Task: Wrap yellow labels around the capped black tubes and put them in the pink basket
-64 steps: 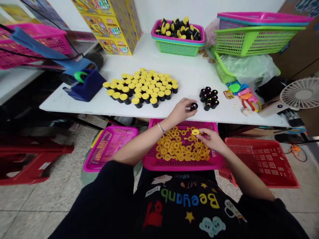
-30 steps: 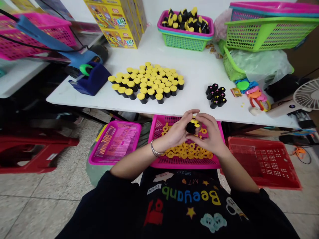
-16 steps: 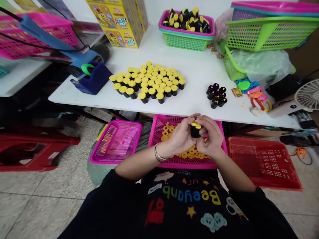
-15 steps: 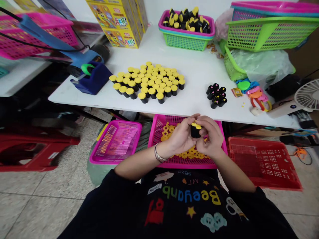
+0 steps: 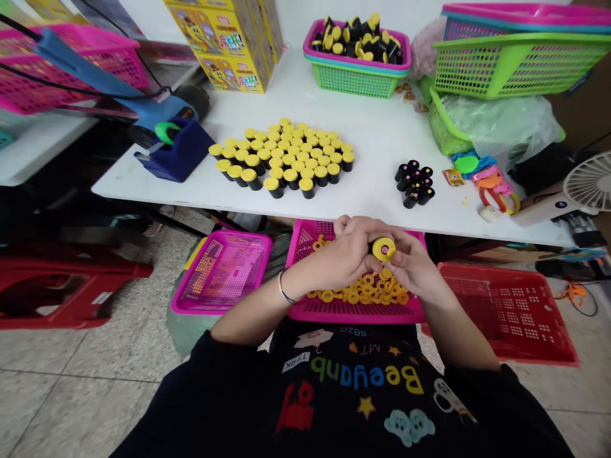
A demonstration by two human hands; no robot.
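Above the pink basket (image 5: 324, 313) of loose yellow rings (image 5: 367, 291), both hands are closed around one small black cup with a yellow ring (image 5: 379, 250) on its end. The cup is tipped so the ring and its pink centre face me. My left hand (image 5: 341, 257) wraps the dark body, which is mostly hidden behind the fingers. Fingers of my right hand (image 5: 416, 266) press on the ring's edge from the other side. On the table, several black cups with yellow tops (image 5: 291, 156) stand in a group, and black cups without yellow tops (image 5: 414, 181) cluster at the right.
At the back stands a basket (image 5: 356, 79) heaped with yellow-topped cups, beside yellow boxes (image 5: 233, 44). A blue tape dispenser (image 5: 176, 152) sits left. Stacked green baskets (image 5: 506, 63) and a fan (image 5: 592, 181) are right. Below lie a pink basket (image 5: 258, 242) and a red one (image 5: 515, 318).
The cup has turned from upright to tilted, its yellow end now towards me. My left hand has rolled over the body, and my right hand has shifted slightly right and down.
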